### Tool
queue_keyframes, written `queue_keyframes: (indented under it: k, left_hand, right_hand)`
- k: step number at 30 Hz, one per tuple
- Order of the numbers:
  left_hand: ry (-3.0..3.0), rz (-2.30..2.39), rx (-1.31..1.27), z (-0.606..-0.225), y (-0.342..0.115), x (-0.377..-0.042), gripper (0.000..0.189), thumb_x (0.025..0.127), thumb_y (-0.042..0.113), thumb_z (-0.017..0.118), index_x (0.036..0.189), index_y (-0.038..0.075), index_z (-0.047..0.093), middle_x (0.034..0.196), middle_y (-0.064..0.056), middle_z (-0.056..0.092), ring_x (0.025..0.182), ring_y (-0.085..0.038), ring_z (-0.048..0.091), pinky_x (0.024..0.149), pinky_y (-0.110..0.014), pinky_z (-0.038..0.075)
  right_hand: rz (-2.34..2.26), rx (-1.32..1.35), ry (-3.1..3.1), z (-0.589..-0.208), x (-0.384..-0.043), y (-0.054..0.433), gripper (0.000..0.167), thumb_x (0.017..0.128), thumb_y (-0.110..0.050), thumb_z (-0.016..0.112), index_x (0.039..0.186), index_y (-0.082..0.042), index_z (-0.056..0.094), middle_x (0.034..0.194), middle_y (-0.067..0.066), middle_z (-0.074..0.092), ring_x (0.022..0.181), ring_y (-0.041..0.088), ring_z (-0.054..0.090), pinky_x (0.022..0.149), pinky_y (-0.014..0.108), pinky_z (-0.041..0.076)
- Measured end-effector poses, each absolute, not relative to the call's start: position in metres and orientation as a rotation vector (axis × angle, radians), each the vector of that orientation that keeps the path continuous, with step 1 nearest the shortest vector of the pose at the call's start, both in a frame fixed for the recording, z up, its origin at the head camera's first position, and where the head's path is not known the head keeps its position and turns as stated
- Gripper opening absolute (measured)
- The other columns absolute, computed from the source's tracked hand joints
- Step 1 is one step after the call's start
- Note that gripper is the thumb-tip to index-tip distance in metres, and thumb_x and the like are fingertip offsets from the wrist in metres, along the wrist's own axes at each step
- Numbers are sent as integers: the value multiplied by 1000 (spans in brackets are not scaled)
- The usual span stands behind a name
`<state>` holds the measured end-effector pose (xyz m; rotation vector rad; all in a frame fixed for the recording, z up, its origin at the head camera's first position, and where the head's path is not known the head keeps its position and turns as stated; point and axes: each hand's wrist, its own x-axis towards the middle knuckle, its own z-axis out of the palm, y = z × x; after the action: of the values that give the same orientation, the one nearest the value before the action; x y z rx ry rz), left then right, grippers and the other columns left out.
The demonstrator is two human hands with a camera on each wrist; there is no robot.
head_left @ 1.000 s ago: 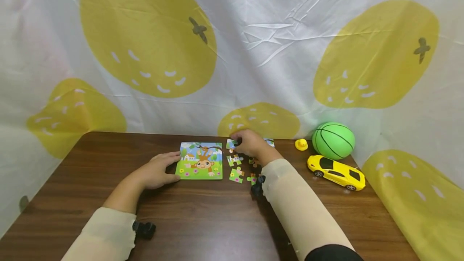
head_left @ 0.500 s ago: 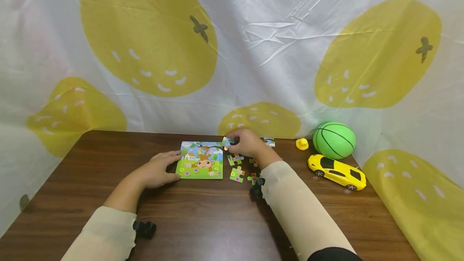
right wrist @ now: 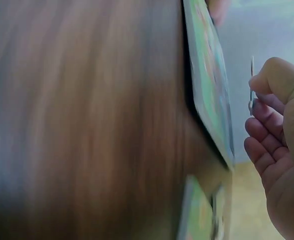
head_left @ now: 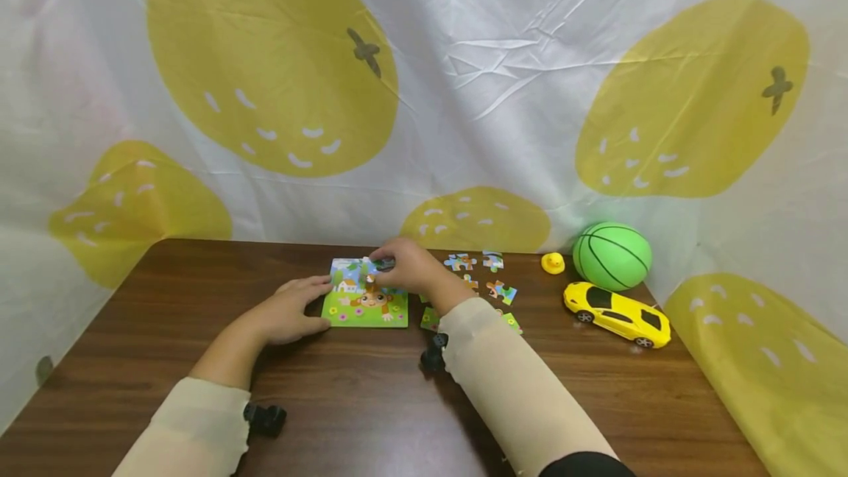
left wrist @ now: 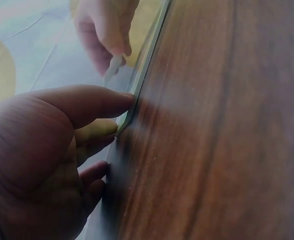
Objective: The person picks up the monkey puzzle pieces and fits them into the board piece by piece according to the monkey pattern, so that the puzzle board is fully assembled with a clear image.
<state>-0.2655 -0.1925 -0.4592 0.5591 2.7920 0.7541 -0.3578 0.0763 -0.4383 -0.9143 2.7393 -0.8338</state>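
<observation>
A square monkey picture puzzle board [head_left: 341, 317] lies toward the back of the table. My left hand [head_left: 288, 313] rests against its left edge, thumb near the front left corner and fingers further back. In the left wrist view the thumb [left wrist: 99, 102] touches the board's edge. My right hand [head_left: 412, 269] pinches a puzzle piece [right wrist: 252, 95] between thumb and fingers, above the upper part of the board. Seen from the right wrist, the piece is edge-on and apart from the board. The fingers hide most of it in the head view.
Several loose puzzle pieces [head_left: 501, 292] lie right of the board, some partly behind the right forearm. Further right are a yellow rubber duck [head_left: 553, 263], a green ball [head_left: 612, 255] and a yellow toy car [head_left: 617, 315]. A white curtain [head_left: 477, 138] with yellow fruit prints hangs behind the table.
My right hand has picked up a puzzle piece from beside the board and carried it left over the board, uncovering more loose pieces. The left hand has stayed at the board's edge.
</observation>
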Motion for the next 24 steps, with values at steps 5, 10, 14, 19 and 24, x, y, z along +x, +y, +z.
queue_keyframes:
  k: [5, 10, 14, 19, 24]
  left_hand:
    - [2791, 760, 567, -460, -192, -266, 75, 99, 35, 73, 162, 3, 46, 175, -16, 34, 160, -53, 25, 128, -73, 25]
    - [2782, 759, 559, -460, -193, -265, 75, 100, 35, 72, 162, 3, 45, 175, -17, 33, 160, -53, 24, 127, -74, 26]
    - [2779, 761, 550, -460, -193, -264, 76, 100, 36, 72, 162, 3, 45, 176, -17, 32, 160, -53, 24, 127, -74, 26]
    - [2782, 762, 545, -460, -194, -264, 76, 100, 37, 73, 162, 4, 45, 176, -16, 33, 161, -52, 24, 127, -74, 26]
    - [2793, 753, 561, -459, -192, -264, 75, 99, 36, 73, 162, 4, 46, 175, -16, 34, 160, -53, 25, 126, -74, 27]
  right_hand:
    - [-823, -921, 2722, -442, -357, 59, 41, 97, -20, 75, 137, -10, 73, 131, 8, 70, 114, 22, 70, 95, 36, 62]
    - [-766, -910, 2735, -445, -357, 47, 42, 99, -23, 74, 139, -12, 72, 136, 7, 70, 119, 23, 68, 100, 37, 60]
    - [-696, -895, 2749, -445, -358, 39, 43, 99, -24, 73, 141, -15, 71, 142, 5, 69, 130, 23, 64, 109, 40, 57]
    - [-589, -916, 2783, -448, -361, 32, 44, 98, -26, 75, 141, -18, 72, 144, 2, 69, 135, 22, 62, 113, 37, 55]
    - [-480, -965, 2823, -449, -363, 28, 44, 97, -29, 76, 140, -19, 73, 142, 2, 69, 132, 23, 62, 114, 37, 53]
